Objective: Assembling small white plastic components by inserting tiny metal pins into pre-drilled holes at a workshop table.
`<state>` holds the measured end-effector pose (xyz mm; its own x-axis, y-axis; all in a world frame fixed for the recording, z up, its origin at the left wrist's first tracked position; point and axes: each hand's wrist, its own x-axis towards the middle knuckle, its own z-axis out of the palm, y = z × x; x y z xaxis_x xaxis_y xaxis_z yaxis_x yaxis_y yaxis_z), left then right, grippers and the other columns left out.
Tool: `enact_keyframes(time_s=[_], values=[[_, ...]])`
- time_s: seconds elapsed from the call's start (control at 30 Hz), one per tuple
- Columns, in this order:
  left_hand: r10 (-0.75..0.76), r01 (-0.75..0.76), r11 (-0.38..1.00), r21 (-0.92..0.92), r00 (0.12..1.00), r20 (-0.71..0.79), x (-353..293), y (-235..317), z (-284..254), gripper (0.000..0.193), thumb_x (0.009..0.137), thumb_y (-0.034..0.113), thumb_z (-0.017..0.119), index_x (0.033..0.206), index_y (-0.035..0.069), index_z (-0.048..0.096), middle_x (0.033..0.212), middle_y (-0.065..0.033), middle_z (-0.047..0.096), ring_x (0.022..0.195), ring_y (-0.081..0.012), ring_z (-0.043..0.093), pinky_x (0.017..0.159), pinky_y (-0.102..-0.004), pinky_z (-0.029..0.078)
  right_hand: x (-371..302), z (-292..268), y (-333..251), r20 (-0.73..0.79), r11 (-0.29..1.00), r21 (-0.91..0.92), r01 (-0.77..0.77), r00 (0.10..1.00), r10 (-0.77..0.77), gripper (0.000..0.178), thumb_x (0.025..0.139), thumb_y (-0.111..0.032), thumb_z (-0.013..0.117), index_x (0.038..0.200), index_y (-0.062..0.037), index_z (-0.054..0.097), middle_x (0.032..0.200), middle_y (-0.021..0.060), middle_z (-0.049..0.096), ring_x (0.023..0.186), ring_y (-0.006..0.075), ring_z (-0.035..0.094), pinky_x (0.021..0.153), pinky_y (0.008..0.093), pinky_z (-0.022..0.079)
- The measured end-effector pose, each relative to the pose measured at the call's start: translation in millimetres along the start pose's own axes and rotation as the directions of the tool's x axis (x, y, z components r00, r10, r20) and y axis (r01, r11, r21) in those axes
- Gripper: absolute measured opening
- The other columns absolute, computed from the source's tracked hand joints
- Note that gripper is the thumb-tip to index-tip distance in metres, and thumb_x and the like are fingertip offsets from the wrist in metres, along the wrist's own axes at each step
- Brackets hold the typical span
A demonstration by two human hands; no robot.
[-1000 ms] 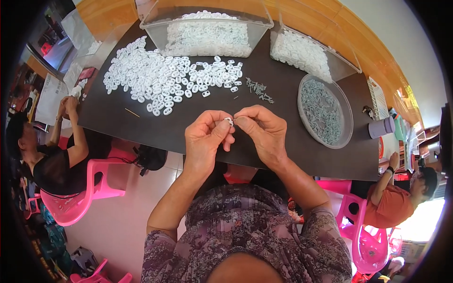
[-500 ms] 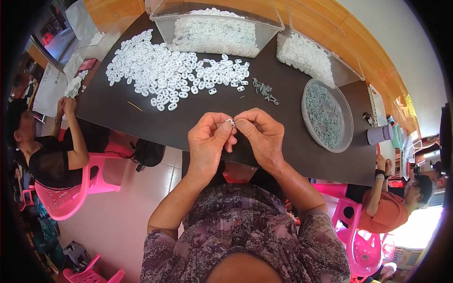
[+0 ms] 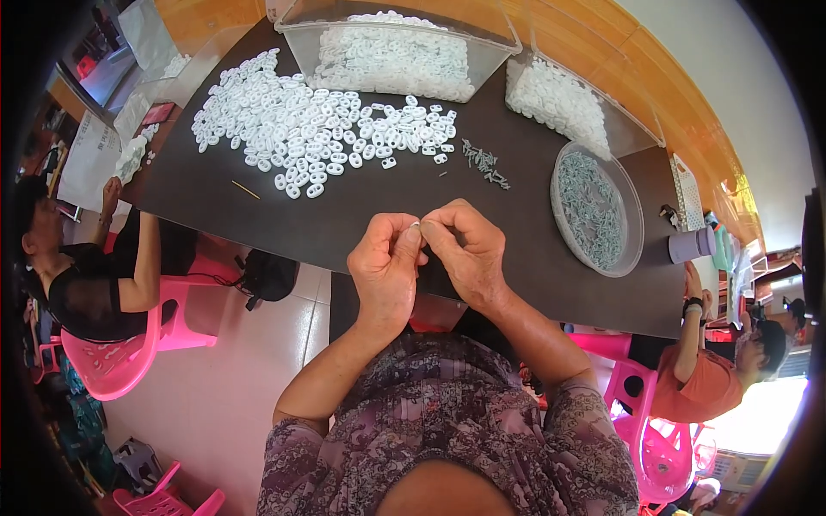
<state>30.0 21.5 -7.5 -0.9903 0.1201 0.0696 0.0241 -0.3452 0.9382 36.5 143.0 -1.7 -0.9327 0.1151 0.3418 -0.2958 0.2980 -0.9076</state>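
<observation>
My left hand (image 3: 384, 271) pinches a small white plastic piece (image 3: 416, 224) between thumb and forefinger, just above the near part of the dark table. Most of this piece is hidden by the fingertips. My right hand (image 3: 471, 262) is closed too, its thumb and forefinger pressed together right against the piece; whatever lies inside that pinch is covered. Beyond my hands spreads a heap of white oval two-hole pieces (image 3: 267, 116), with smaller white two-hole pieces (image 3: 409, 129) at its right end. Right of these lies a little pile of grey-green pins (image 3: 486, 163).
A round clear tray (image 3: 635, 225) of grey-green pins sits at right, near a lilac cup (image 3: 691, 245). Two clear bins (image 3: 292, 52) of white pieces line the back. A thin yellow stick (image 3: 245, 189) lies at left. People sit on both sides on pink chairs (image 3: 116, 357).
My right hand has shifted slightly left and in, and its fingertips now cover more of the white piece. The person at left has lowered one arm.
</observation>
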Motion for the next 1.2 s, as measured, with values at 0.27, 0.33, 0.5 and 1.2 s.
enact_keyframes(time_s=[0.27, 0.33, 0.5, 1.2], values=[[-0.034, 0.034, 0.999, 0.012, 0.999, 0.004, 5, -8, -5, 0.008, 0.092, 0.005, 0.054, 0.093, -0.002, 0.058, 0.077, -0.0026, 0.058, 0.062, -0.0066, 0.053, 0.05, -0.0189, 0.043, 3, -5, 5, 0.068, 0.995, -0.093, -0.029, 0.997, 0.035, 0.006, 0.085, -0.002, 0.058, 0.083, 0.0022, 0.061, 0.078, 0.004, 0.058, 0.069, 0.0078, 0.054, 0.062, 0.0235, 0.044], [-0.033, 0.034, 0.999, -0.021, 0.999, 0.025, 6, -9, -6, 0.008, 0.092, 0.005, 0.054, 0.093, -0.002, 0.058, 0.077, -0.0029, 0.059, 0.062, -0.0069, 0.054, 0.051, -0.0193, 0.044, 5, -7, 4, 0.104, 0.996, -0.087, -0.033, 0.994, 0.042, 0.006, 0.086, -0.003, 0.058, 0.085, 0.0018, 0.062, 0.076, 0.0044, 0.057, 0.07, 0.0092, 0.054, 0.063, 0.0241, 0.044], [-0.078, 0.08, 0.99, -0.112, 0.997, 0.018, 10, -10, -4, 0.014, 0.091, 0.005, 0.055, 0.103, 0.0, 0.06, 0.079, -0.0025, 0.059, 0.064, -0.0059, 0.054, 0.051, -0.0185, 0.044, 13, -13, 3, 0.145, 0.977, -0.193, 0.091, 0.987, -0.063, 0.008, 0.085, -0.005, 0.059, 0.089, 0.0009, 0.064, 0.077, 0.006, 0.059, 0.072, 0.0123, 0.055, 0.065, 0.0252, 0.044], [-0.066, 0.068, 0.968, -0.243, 0.998, 0.016, 14, -17, -17, 0.017, 0.089, 0.005, 0.058, 0.103, -0.005, 0.06, 0.079, -0.009, 0.061, 0.062, -0.0116, 0.058, 0.052, -0.0229, 0.047, 108, -8, 60, 0.318, 0.52, -0.707, 0.48, 0.872, -0.372, 0.017, 0.07, -0.004, 0.068, 0.087, -0.0079, 0.067, 0.071, 0.0097, 0.056, 0.072, 0.0291, 0.054, 0.064, 0.0387, 0.044]])
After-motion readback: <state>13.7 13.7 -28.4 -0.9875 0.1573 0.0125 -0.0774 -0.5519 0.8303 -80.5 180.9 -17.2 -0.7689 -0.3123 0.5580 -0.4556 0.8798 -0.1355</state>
